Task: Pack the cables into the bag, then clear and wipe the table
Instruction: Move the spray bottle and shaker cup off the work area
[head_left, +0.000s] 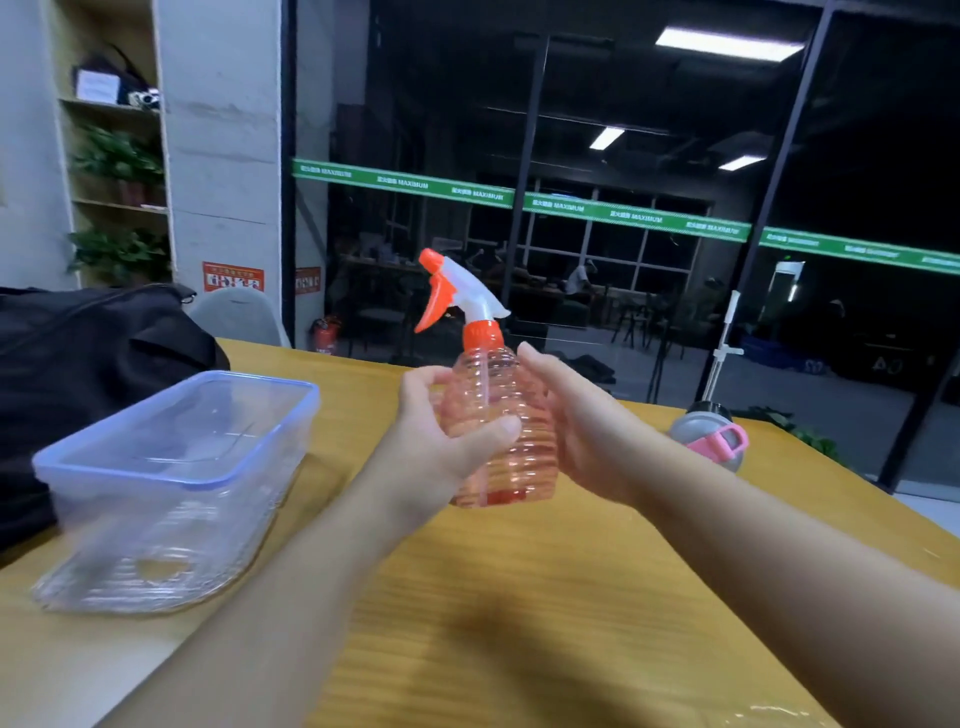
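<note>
Left hand (436, 431): bare, no glove, ring or watch; thumb nail short and plain, seen at 3 o'clock of the palm.
Right hand (582, 431): bare, no ring or band on the visible fingers.
Left forearm (291, 587): uncovered from the wrist down to the frame edge at 7 o'clock; no sleeve, cuff or strap.
Right forearm (779, 561): uncovered down to the frame edge at 4 o'clock; no sleeve or wristwear.

Bare table (519, 597) lies open in front, hemmed left by a box (176, 447) and bag (78, 374), right by a jug (709, 434).
</note>
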